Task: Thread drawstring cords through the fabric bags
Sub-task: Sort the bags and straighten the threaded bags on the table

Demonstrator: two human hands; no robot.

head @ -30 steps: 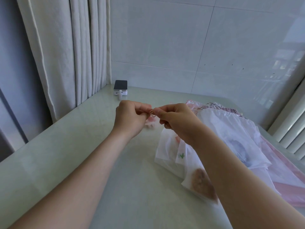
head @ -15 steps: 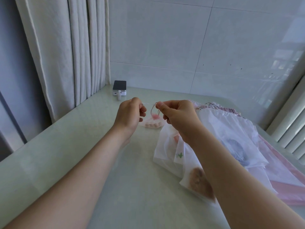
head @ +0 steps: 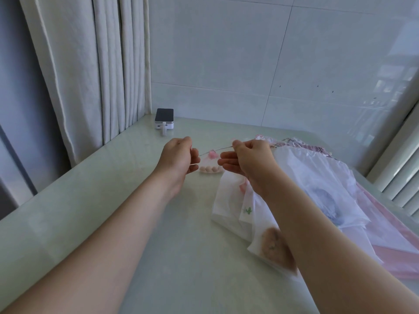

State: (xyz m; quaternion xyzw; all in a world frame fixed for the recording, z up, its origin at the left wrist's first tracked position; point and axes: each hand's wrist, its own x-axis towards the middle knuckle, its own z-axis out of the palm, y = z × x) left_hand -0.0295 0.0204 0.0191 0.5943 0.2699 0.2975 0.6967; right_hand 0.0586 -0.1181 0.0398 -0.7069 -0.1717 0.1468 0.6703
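Parted wider, left hand (head: 178,155) and right hand (head: 249,158) pinch the cord (head: 223,148) taut (table edge (head: 74,168) well left).

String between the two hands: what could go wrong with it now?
1. The cord is thin and only pinched at the fingertips of the left hand and right hand. An end might slip free and perhaps slide out of the small pink bag on it.
2. The right arm reaches over the pile of bags, so a quick pull could drag them out of place.
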